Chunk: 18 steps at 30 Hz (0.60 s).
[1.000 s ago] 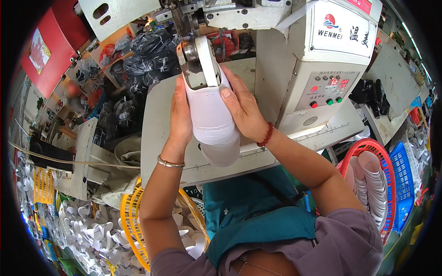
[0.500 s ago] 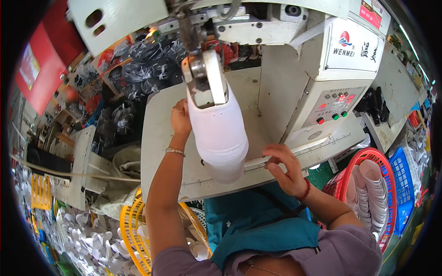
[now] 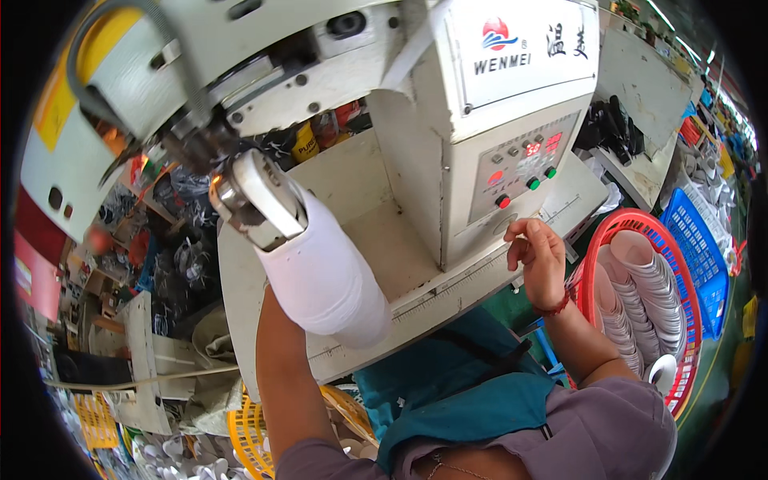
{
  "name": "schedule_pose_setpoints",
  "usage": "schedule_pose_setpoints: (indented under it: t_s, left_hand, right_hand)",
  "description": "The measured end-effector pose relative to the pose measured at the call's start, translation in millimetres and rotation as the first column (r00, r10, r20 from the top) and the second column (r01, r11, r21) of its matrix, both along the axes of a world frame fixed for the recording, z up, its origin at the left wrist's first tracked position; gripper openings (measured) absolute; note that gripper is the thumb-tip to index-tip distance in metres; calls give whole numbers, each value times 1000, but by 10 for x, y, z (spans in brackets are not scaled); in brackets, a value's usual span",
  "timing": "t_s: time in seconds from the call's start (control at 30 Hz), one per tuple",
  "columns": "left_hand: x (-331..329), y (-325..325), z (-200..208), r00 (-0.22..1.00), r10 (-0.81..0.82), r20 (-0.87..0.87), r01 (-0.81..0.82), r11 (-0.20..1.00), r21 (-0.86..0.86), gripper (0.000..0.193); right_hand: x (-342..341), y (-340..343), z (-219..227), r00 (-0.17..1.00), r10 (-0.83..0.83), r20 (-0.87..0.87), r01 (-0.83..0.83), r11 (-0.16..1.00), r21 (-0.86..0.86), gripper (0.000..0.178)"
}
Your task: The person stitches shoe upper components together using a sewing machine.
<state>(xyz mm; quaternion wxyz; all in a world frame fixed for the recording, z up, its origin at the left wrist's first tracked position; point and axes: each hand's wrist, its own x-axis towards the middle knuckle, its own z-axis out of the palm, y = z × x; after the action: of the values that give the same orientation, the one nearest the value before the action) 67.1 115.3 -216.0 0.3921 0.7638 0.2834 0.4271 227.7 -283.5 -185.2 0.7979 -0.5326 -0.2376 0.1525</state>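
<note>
A white shoe upper (image 3: pixel 320 264), smooth and closed at its lower end, is fitted over a form on the machine's metal arm (image 3: pixel 250 196). My left forearm (image 3: pixel 282 352) rises behind it; that hand is hidden by the upper and the arm, so its fingers do not show. Over the front edge of the machine table, below the control panel (image 3: pixel 524 164), my right hand (image 3: pixel 538 260) is raised. Its fingers are loosely bent and apart, and I see nothing in them. It is clear of the upper.
At right stands a red basket (image 3: pixel 588 296) holding stacked white curved pieces (image 3: pixel 640 280), beside a blue crate (image 3: pixel 696 248). Yellow baskets (image 3: pixel 250 432) are at lower left. The machine's white housing (image 3: pixel 416 168) rises behind the table (image 3: pixel 240 296).
The view has turned right. My right hand has moved away from the upper, rising toward the control panel side. My left hand, seen beside the arm before, is now hidden behind the upper.
</note>
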Motion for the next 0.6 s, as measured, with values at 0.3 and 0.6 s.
schedule_pose_setpoints:
  t_s: [0.3, 0.6]
  left_hand:
    - [-449, -460, 16, 988, -101, 113, 114, 987, -111, 32]
    - [-692, -913, 232, 958, -109, 264, 160, 970, -183, 33]
  right_hand:
    - [380, 106, 78, 968, 98, -232, -53, 980, 190, 44]
    - [331, 223, 108, 962, -252, 103, 261, 961, -86, 49]
